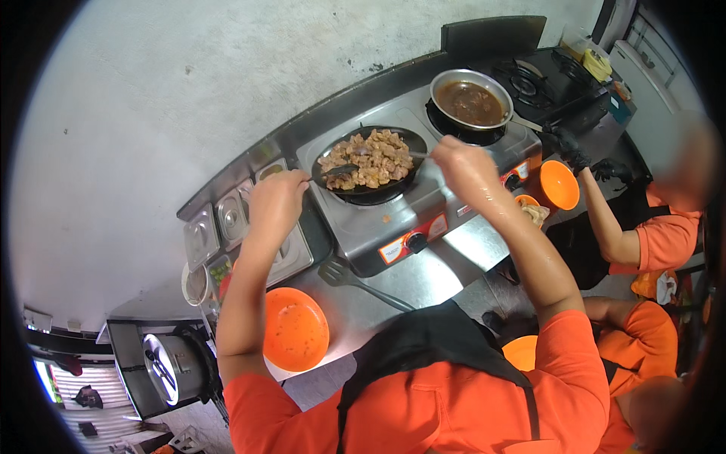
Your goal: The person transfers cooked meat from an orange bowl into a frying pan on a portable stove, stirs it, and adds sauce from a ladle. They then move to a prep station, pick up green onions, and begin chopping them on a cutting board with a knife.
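A dark oval pan (418,138) sits over a burner of the steel gas stove (363,215), heaped with browned meat chunks (377,156). My left hand (281,198) grips a dark utensil (340,170) whose head rests in the meat at the pan's left side. From the right, my right hand (465,167) holds the handle of a metal spoon (420,154) that reaches into the same meat; its bowl is partly covered by chunks. Both hands are just outside the pan's rim. Below the stove, a slotted turner (354,279) lies on the steel counter (397,289).
An orange bowl (298,329) with food residue stands near the counter's front edge. Lidded steel containers (231,218) line the left. A co-worker's black-gloved hand (564,144) is at the handle of a frying pan (471,99) of brown sauce. Another person (641,340) is close at my right.
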`<action>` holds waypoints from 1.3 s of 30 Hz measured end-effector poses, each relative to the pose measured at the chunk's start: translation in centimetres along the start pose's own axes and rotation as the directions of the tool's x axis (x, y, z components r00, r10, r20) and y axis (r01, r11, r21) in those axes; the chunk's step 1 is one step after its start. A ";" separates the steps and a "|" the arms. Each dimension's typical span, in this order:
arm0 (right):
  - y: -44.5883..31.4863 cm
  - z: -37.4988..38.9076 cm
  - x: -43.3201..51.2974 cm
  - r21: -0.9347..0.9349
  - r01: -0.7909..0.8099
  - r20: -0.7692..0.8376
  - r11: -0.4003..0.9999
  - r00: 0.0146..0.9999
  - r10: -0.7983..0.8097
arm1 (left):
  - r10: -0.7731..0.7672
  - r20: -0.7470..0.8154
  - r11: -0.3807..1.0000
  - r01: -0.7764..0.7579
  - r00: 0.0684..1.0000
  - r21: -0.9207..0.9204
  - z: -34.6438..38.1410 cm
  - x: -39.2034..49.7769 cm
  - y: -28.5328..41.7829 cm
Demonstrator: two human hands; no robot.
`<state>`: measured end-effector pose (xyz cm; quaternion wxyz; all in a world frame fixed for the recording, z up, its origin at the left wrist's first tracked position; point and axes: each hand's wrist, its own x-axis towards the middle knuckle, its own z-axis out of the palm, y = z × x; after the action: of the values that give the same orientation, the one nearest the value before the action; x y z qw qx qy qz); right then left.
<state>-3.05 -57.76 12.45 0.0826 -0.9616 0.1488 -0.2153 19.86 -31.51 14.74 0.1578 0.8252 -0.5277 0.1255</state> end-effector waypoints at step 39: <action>2.3 0.8 -4.2 -0.016 -0.053 -0.087 0.998 0.995 0.052 | 0.113 0.060 0.975 -0.122 0.992 0.184 3.9 2.1 2.6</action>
<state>-6.91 -58.50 9.63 0.0727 -0.9478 0.1795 -0.2533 18.51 -35.82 12.31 0.0587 0.8065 -0.5652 0.1632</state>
